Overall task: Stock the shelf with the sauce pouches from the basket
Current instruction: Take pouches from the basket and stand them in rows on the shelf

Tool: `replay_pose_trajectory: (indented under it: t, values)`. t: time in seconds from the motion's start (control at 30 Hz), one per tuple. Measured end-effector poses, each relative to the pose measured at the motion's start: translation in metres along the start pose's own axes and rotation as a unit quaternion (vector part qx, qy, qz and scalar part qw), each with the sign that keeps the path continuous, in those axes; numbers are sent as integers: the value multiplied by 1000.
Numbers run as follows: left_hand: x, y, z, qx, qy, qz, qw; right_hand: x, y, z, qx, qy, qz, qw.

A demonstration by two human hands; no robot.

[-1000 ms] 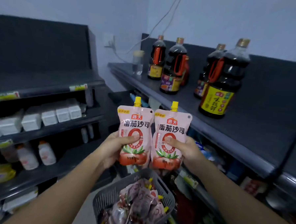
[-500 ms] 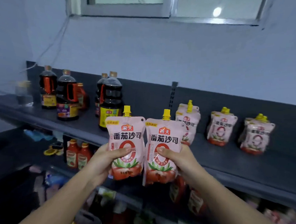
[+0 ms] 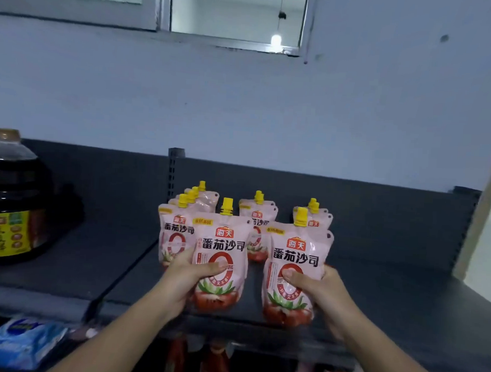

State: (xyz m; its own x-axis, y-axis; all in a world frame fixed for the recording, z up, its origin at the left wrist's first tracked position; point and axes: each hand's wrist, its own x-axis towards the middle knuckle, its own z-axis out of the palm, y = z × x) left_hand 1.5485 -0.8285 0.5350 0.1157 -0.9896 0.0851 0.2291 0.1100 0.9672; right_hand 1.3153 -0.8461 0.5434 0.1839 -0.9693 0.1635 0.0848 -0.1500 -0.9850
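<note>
My left hand [image 3: 186, 279] grips a pink tomato sauce pouch [image 3: 221, 247] with a yellow cap, held upright over the front of the dark top shelf [image 3: 389, 301]. My right hand [image 3: 322, 296] grips a second identical pouch [image 3: 299, 254], also upright, a little to the right. Behind them on the shelf stand three rows of the same pouches: a left row [image 3: 174, 227], a middle row [image 3: 258, 215] and a right row [image 3: 319, 218]. The held pouches partly hide these rows. The basket is out of view.
A large dark soy sauce bottle [image 3: 9, 199] with a yellow label stands on the shelf at far left. A blue-white packet [image 3: 23, 339] and red bottles [image 3: 209, 363] sit on the shelf below. A wall and window rise behind the shelf.
The view has swung right and closer to the pouch rows. Both hands have carried their pouches forward over the shelf and moved them apart; the basket dropped out of view.
</note>
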Motion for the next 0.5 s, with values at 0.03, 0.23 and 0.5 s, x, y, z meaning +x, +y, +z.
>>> replay_pose_trajectory:
  t: [0.03,0.23,0.5]
  values:
    - [9,-4,10,2,2,3,1000,6,1,-14,-1,4,0,1000]
    - [60,-28,39,1,14,-12,1000,46,12,-74,-2,11,18,1000]
    - [124,-47,36,18,3,-32,999,94,34,-97,-2,26,39,999]
